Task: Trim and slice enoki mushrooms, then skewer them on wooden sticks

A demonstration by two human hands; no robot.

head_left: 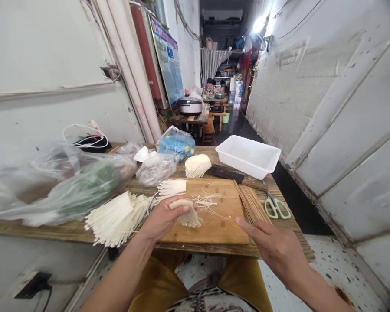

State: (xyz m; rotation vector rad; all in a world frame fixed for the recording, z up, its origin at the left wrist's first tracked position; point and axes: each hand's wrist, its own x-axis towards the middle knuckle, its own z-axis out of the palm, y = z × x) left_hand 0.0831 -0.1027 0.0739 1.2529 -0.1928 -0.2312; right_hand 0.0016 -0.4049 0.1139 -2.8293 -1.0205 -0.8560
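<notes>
My left hand (162,217) is closed on a small bunch of enoki mushrooms (191,218) above the near part of the wooden cutting board (221,232). Between the fingers of my right hand (277,245) is a thin bamboo skewer (220,215), pointing left toward the bunch; whether its tip touches the mushrooms is unclear. Loose enoki strands (206,199) lie on the board. A flat enoki portion (172,187) rests at its left edge, with a larger enoki pile (116,219) farther left. To the right, a bundle of bamboo skewers (251,200) lies partly behind my right hand.
Behind the board are a cut enoki clump (198,165) and a dark-bladed cleaver (227,172). Green-handled scissors (277,207) lie right of the skewers. A white plastic tub (248,157) stands at the back right, plastic bags (84,186) at left. Someone (210,88) sits far back.
</notes>
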